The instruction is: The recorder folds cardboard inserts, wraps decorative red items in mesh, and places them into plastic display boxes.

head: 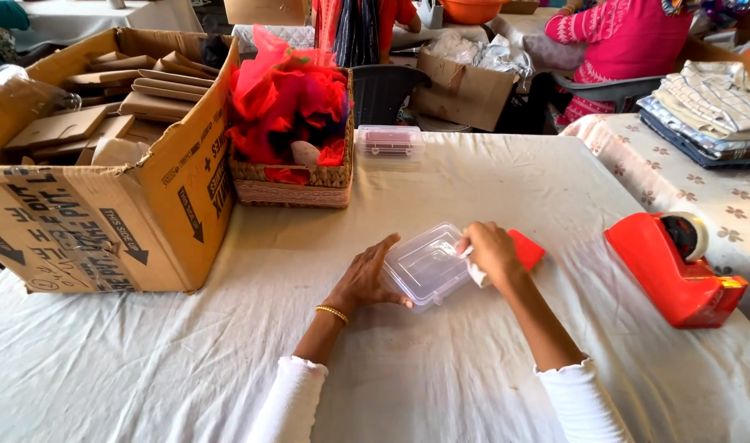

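Both hands rest on a clear box (427,264) lying flat on the white cloth (441,369) near the middle of the table. Left hand (363,279) sits at the box's 9 o'clock edge, thumb and fingers spread wide along its near corner, steadying it without closing round it; a gold bangle (332,312) circles that wrist. Right hand (490,250) lies at the box's 3 o'clock side, fingers curled down over a small white rag (476,272) pinched against the box edge. Just past that hand, at 3 o'clock and touching or nearly touching the box, a flat red piece (528,248) pokes out; whether it is a lid or a separate thing I cannot tell.

Farther out at 3 o'clock, well apart from the hands, stands a red tape dispenser (669,264). At 12 o'clock, near the table's far edge, lies a second clear box (390,141), closed, with something dark inside. At 11 o'clock a woven basket (293,184) holds red fabric (289,102). Beside it, at 10 o'clock, an open carton (104,164) holds flat brown card pieces (80,123). Beyond the table, at 1 o'clock, a person in pink (621,41) sits in a chair, and folded shirts (711,107) are stacked at 2 o'clock on a flowered cloth.
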